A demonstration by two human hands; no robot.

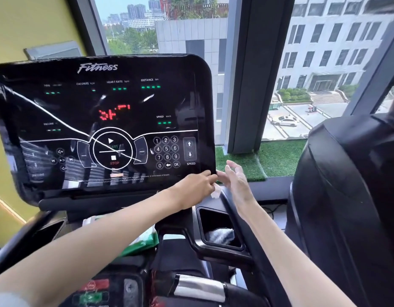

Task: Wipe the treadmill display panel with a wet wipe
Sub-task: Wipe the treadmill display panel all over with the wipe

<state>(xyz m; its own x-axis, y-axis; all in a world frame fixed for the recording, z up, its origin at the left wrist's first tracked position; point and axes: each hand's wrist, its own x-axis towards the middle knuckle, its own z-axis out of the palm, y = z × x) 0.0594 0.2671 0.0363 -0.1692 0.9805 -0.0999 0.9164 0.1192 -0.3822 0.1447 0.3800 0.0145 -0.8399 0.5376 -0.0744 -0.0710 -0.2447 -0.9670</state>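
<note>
The black glossy treadmill display panel (103,120) fills the left half of the head view, lit with green and red readouts and a number keypad. My left hand (196,187) reaches across to the panel's lower right corner with fingers closed on a small white wet wipe (216,191) that peeks out below them. My right hand (236,180) hovers just right of that corner, fingers spread, and touches or nearly touches the wipe's edge. A green and white wet wipe pack (145,240) lies on the console under my left forearm.
A black cup holder (218,227) with a striped cloth inside sits below the hands. A second dark machine (346,207) stands to the right. A window pillar (255,74) and artificial grass ledge (278,156) lie behind. Silver grip sensor (198,286) sits low.
</note>
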